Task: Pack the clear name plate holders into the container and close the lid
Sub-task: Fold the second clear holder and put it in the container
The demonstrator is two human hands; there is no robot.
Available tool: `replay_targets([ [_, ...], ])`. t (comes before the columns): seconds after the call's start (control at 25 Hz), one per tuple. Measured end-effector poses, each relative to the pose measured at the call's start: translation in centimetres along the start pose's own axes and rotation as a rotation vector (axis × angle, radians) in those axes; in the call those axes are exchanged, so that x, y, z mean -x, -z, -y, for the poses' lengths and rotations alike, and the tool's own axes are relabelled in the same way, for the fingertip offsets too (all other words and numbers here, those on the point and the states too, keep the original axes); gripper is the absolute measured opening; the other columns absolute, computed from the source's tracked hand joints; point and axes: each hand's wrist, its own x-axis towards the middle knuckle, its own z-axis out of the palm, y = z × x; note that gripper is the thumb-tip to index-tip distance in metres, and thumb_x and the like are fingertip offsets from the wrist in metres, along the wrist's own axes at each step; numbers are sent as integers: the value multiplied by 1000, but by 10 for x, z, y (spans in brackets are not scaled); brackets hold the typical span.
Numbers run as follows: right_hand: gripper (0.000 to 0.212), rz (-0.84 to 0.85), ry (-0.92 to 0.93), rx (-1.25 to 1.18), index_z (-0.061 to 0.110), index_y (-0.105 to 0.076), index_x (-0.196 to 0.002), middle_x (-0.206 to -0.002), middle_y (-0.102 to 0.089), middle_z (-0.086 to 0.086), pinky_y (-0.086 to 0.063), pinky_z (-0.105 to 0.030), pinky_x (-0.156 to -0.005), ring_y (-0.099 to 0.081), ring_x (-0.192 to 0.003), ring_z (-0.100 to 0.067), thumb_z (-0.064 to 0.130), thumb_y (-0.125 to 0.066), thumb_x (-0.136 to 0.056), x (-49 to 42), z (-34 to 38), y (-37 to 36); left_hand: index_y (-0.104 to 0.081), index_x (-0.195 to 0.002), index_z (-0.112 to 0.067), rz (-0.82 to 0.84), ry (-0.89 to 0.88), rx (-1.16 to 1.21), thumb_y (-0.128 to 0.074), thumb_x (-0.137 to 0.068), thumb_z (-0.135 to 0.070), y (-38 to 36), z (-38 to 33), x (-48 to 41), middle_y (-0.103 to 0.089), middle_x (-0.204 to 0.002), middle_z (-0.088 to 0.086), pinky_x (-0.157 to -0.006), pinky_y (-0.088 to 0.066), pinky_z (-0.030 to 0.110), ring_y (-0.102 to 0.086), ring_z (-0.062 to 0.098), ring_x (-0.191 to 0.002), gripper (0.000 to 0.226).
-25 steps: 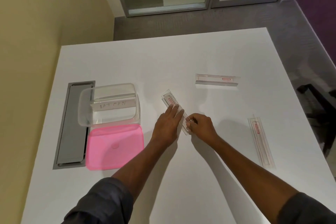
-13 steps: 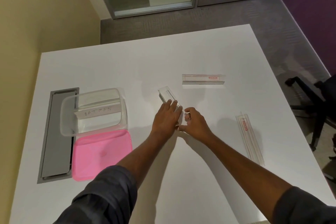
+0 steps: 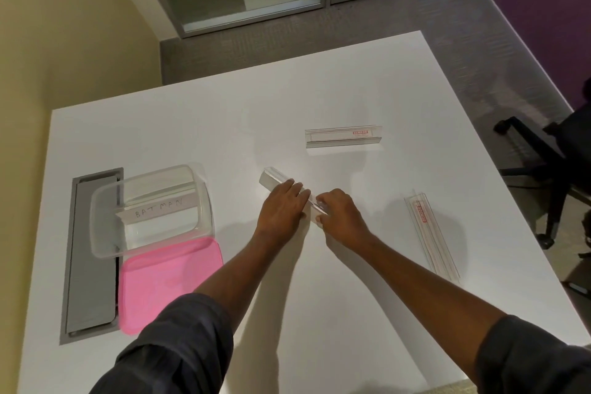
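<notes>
A clear name plate holder (image 3: 273,178) lies diagonally at the middle of the white table. My left hand (image 3: 283,208) rests over its middle and my right hand (image 3: 340,214) pinches its near end; both grip it. A second holder (image 3: 343,136) stands further back, and a third (image 3: 430,233) lies flat to the right. The clear container (image 3: 96,224) sits at the left with a holder labelled "BATMAN" (image 3: 156,208) inside. Its pink lid (image 3: 166,278) lies on the table just in front of it.
A grey cable hatch (image 3: 91,265) is set into the table (image 3: 224,125) at the left, partly under the container. A black office chair (image 3: 550,150) stands off the table's right edge. A yellow wall runs along the left.
Both hands have closed more firmly on the middle holder, and it has tipped up from lying flat. The camera view has shifted; the other objects have not moved.
</notes>
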Motion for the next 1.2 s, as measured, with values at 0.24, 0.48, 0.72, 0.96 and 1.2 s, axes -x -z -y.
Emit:
replay_targets([
  [0.24,38,18,55,-15,8,-73,-123,-121,-71,-8,-54,-44,-97,-65,-115,-28,2,-72,-86,-5,-13,15,-64,-139,-17,90,145,-3,-72,-84,-6,22,52,4,-66,-137,5,-105,-47,38,-56,29,-133,57],
  [0.48,37,74,159,47,5,-74,-121,-117,-73,-10,-53,-41,-95,-67,-109,-30,-4,-71,-85,-7,-22,29,-65,-136,-21,126,207,100,-72,-84,-3,22,79,27,-65,-137,-5,-85,-57,36,-58,23,-131,56],
  [0.72,35,115,248,185,7,-69,-124,-124,-69,-6,-52,-45,-98,-62,-117,-29,-2,-65,-91,-7,-24,32,-67,-122,-17,142,223,109,-78,-83,-12,8,69,39,-64,-120,1,-78,-54,37,-59,26,-121,41],
  [0.96,51,190,272,361,15,-63,-125,-127,-61,1,-56,-44,-86,-53,-120,-23,15,-82,-78,-7,-20,33,-63,-131,-17,116,209,102,-75,-85,-13,4,63,46,-62,-127,1,-81,-58,41,-57,26,-124,48],
  [1.2,41,118,308,392,12,-66,-118,-120,-64,-2,-58,-44,-76,-56,-115,-26,4,-78,-79,-8,-17,26,-70,-125,-16,100,200,129,-76,-81,-8,4,61,47,-70,-120,3,-84,-58,43,-63,29,-118,45],
])
